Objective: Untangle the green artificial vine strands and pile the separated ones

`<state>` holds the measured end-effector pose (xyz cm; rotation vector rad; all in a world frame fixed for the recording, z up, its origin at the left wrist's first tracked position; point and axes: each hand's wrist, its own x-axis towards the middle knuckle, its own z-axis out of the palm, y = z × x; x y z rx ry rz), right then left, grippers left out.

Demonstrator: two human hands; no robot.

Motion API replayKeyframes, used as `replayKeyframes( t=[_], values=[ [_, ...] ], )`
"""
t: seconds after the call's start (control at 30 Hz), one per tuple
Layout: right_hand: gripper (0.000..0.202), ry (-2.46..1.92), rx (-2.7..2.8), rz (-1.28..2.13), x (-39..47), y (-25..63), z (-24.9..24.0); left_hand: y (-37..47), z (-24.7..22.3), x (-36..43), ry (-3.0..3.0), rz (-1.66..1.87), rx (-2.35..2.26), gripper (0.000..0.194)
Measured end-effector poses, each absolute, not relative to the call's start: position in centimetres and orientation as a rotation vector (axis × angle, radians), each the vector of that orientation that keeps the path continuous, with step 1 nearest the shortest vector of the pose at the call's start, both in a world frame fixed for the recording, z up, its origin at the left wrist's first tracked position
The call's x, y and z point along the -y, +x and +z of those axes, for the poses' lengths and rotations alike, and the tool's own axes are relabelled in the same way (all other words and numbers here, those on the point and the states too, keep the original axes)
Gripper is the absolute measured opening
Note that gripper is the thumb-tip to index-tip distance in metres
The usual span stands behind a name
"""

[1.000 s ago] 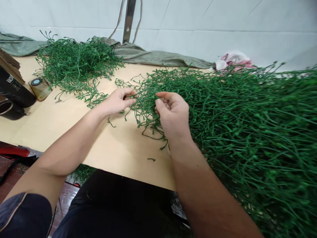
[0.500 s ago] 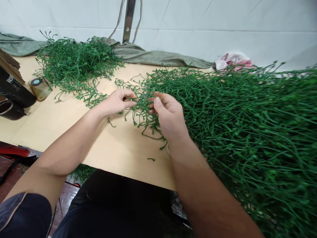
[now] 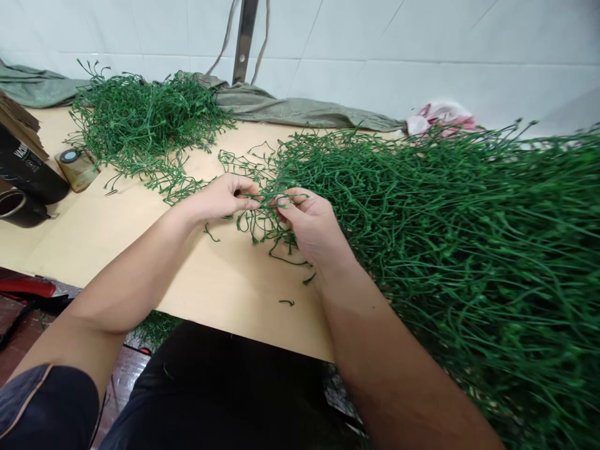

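Observation:
Thin green plastic-looking stems with small forked tips lie heaped in a large pile (image 3: 469,237) on the right of the table. My left hand (image 3: 229,195) pinches a green stem at the pile's left edge, thumb against the fingers. Close beside it, my right hand (image 3: 307,219) also has thumb and fingers closed on a green stem. Which stem each hand grips is hard to make out among the strands behind. Below the hands, a few loose stems (image 3: 287,302) lie on the tabletop.
A smaller heap of green stems (image 3: 150,112) sits at the back left. Left of it stand a small amber container (image 3: 77,170), a black cylinder (image 3: 35,165) and a dark mug (image 3: 22,208). Grey-green cloth (image 3: 309,111) and a pink-white cloth (image 3: 440,117) lie along the wall.
My right hand has moved left and slightly down, nearer my left hand, and its fingers have closed on a stem. The left hand has stayed nearly in place.

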<state>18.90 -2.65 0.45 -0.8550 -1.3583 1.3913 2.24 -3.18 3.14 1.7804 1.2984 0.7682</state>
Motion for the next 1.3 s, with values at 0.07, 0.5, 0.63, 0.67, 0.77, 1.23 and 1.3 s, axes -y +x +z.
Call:
replayKeyframes(
  t=[0.07, 0.5, 0.63, 0.67, 0.77, 1.23, 1.3],
  values=[
    [0.034, -0.877, 1.3, 1.373, 2.5, 18.9, 0.4, 2.2, 3.1, 3.1, 1.788, 0.77, -1.293, 0.008],
    [0.024, -0.891, 1.262, 1.31, 2.6, 18.7, 0.4, 2.5, 3.5, 3.4, 1.834, 0.743, -1.244, 0.019],
    [0.023, -0.955, 1.257, 1.202, 2.5, 19.2, 0.4, 2.1, 3.3, 3.2, 1.772, 0.793, -1.312, 0.024],
    [0.023, -0.951, 1.248, 1.191, 2.6, 19.2, 0.5, 1.9, 3.0, 3.0, 1.743, 0.812, -1.344, 0.024],
    [0.024, -0.863, 1.204, 1.186, 2.8, 19.3, 1.0, 1.2, 1.9, 2.7, 1.642, 0.894, -1.43, 0.023],
    [0.026, -1.043, 1.3, 0.073, 1.8, 22.1, 1.6, 0.8, 2.2, 2.5, 1.76, 0.839, -1.426, 0.03],
    [0.016, -0.985, 1.556, 0.049, 2.5, 21.1, 1.1, 1.0, 2.4, 2.7, 1.76, 0.825, -1.417, 0.032]
  ],
)
